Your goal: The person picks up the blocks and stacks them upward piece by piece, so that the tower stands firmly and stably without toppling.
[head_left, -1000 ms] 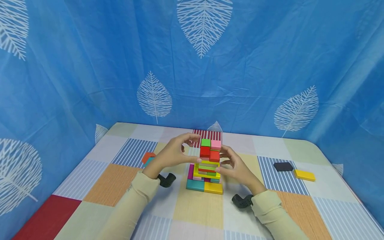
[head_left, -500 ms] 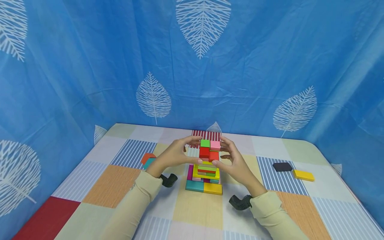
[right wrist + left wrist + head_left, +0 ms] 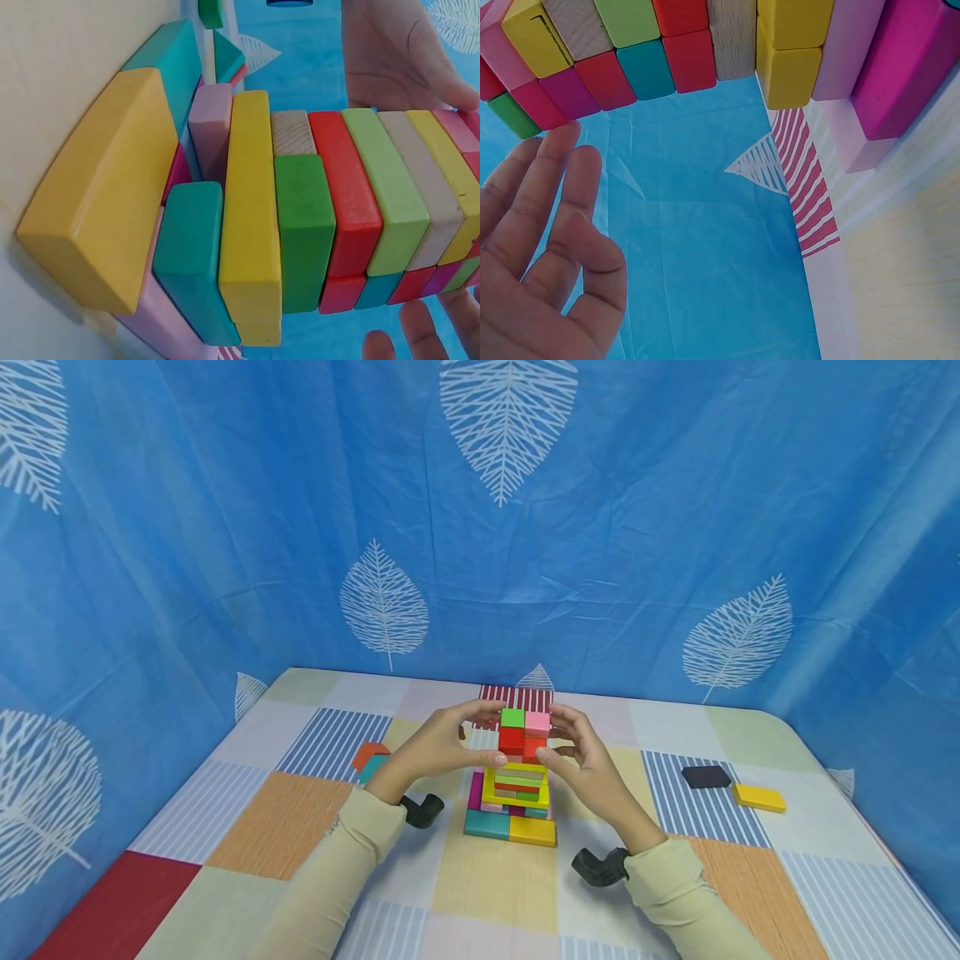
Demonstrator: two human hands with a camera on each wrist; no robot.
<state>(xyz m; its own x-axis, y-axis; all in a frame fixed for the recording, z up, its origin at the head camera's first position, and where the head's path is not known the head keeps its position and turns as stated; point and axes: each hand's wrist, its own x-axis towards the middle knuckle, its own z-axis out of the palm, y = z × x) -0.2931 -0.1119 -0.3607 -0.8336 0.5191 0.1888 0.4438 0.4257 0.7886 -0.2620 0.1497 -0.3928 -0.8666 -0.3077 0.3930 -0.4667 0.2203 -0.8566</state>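
A tower of coloured wooden blocks stands mid-table, with a teal block point(image 3: 487, 825) and a yellow block point(image 3: 532, 832) at its base. On top are a green block point(image 3: 513, 717) and a pink block point(image 3: 537, 722), above a red block point(image 3: 512, 741). My left hand point(image 3: 427, 743) flanks the upper tower, thumb at the front and fingers loosely bent. In the left wrist view, the left hand's fingertips point(image 3: 568, 133) reach a row of blocks near the top. From the opposite side, my right hand point(image 3: 588, 760) lays its thumb over the front red block, fingers beside the upper layers.
To the right on the patchwork cloth point(image 3: 495, 881) lie a black block point(image 3: 706, 777) and a loose yellow block point(image 3: 759, 797). Behind my left forearm are an orange-red block point(image 3: 369, 757) and a teal piece point(image 3: 371, 768). A blue leaf-print curtain point(image 3: 600, 527) hangs behind the table.
My right hand has risen along the tower, its thumb moving from the lower layers up to the front red block. The left hand has barely shifted; the tower still stands.
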